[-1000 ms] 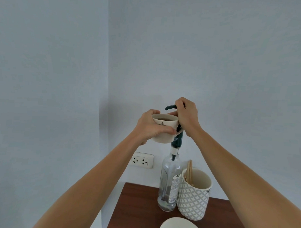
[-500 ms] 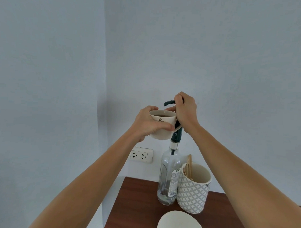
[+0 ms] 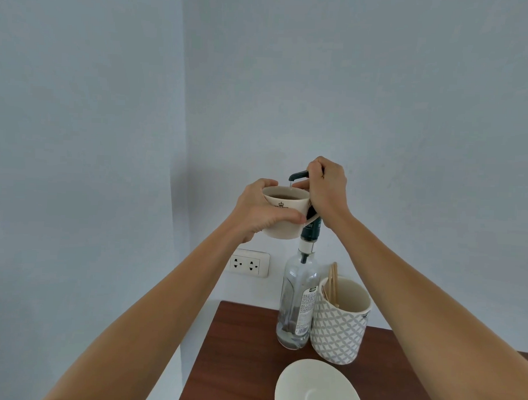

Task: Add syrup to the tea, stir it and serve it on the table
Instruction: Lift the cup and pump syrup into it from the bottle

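Observation:
My left hand grips a cream cup of dark tea and holds it in the air under the dark spout of the pump. My right hand is closed over the pump head of a clear glass syrup bottle, which stands on the brown table. A drop hangs at the spout tip just above the cup's rim. Little syrup is left at the bottle's bottom.
A patterned white holder with wooden stir sticks stands right of the bottle. A white saucer lies near the table's front. A wall socket is behind, and the walls meet in a corner close by on the left.
The view has tilted down, showing more of the table and saucer. Both hands keep their hold; the pump spout now sits clear above the cup rim with a drop at its tip.

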Demonstrator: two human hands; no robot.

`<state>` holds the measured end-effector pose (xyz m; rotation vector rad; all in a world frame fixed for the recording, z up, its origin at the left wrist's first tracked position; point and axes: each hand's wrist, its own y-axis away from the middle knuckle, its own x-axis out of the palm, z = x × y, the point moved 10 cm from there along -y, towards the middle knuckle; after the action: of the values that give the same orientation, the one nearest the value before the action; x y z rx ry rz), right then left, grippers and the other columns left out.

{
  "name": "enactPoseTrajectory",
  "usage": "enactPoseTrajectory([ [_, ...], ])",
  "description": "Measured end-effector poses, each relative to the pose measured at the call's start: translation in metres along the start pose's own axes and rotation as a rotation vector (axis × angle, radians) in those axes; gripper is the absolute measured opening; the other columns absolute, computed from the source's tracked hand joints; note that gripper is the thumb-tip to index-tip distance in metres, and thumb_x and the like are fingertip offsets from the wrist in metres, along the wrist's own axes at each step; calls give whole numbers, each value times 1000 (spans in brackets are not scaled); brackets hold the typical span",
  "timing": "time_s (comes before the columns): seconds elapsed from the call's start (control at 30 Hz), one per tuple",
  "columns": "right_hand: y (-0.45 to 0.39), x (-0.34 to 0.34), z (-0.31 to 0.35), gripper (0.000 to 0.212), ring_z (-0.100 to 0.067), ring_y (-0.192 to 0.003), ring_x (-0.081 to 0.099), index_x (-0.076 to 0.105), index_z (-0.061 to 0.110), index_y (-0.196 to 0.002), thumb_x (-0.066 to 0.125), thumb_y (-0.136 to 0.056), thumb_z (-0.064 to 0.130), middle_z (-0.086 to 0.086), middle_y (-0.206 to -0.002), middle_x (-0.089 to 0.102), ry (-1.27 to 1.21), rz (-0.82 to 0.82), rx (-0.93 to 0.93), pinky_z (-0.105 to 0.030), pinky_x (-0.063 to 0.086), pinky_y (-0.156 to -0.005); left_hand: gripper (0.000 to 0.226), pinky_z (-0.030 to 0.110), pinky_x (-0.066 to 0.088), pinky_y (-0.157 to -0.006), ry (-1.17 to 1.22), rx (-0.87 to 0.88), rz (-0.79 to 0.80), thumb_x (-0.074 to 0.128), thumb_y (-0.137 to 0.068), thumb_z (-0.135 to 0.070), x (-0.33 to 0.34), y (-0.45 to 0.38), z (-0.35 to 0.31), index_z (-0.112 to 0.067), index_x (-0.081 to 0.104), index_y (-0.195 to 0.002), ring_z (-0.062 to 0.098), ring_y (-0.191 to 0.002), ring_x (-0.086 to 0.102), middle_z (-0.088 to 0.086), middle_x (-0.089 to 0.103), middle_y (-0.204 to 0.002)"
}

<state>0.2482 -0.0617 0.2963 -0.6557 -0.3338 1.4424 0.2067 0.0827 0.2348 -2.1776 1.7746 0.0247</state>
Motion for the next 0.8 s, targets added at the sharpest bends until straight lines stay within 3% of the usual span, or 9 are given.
enactPoseTrajectory([
  [0.17,1,-4,14,34,-29,-66,76,39,17,-60,37,-93,9,14,-41,58,2,-26,-13,-24,48,-52,116,29,49,-67,-14,30,-20,89,-27,-39,-4,6,-14,-20,50,-135,24,-107,64,3,63,-122],
  [0.37,7,-1,-3,27,-19,-59,71,43,12,-67,36,-93,11,-5,-63,71,24,-10,32,-29,52,-58,119,31,50,-69,-25,6,-21,86,-24,-44,-1,11,-3,-19,49,-135,24,-107,63,4,63,-122],
  [0.47,3,0,-9,23,-28,-66,74,51,8,-79,38,-95,18,-19,-77,74,-13,-8,84,-34,55,-64,118,32,51,-70,-24,5,-25,85,-25,-44,0,12,-1,-20,48,-135,25,-107,63,5,62,-123],
  [0.53,0,-3,-3,26,-32,-79,74,57,9,-94,40,-98,27,-13,-82,73,-46,-4,111,-34,58,-70,118,32,50,-70,-16,21,-27,84,-25,-44,-1,13,-8,-20,48,-135,25,-108,63,5,61,-124],
  [0.6,5,-5,-1,32,-26,-86,71,54,15,-114,39,-100,40,-2,-87,66,-18,11,130,-36,56,-80,118,32,50,-72,-21,36,-34,84,-25,-45,-1,15,-13,-21,48,-135,25,-109,62,4,61,-125],
  [0.63,10,-7,-3,36,-21,-84,67,49,17,-121,38,-100,44,0,-88,63,13,11,138,-35,54,-78,118,33,51,-73,-24,42,-36,85,-26,-45,-1,16,-14,-22,48,-136,25,-110,62,4,61,-126],
  [0.7,25,-15,-9,38,-17,-81,59,44,17,-126,38,-101,44,-5,-95,62,48,-31,142,-33,48,-73,118,35,55,-79,-31,49,-31,86,-26,-45,1,19,-12,-22,49,-136,24,-111,63,4,61,-126],
  [0.8,57,-37,-14,30,-19,-98,59,51,14,-119,40,-102,35,-6,-112,62,30,-153,104,-33,46,-85,115,40,58,-91,-35,64,-27,88,-26,-44,5,27,-6,-23,51,-133,22,-110,64,2,64,-123],
])
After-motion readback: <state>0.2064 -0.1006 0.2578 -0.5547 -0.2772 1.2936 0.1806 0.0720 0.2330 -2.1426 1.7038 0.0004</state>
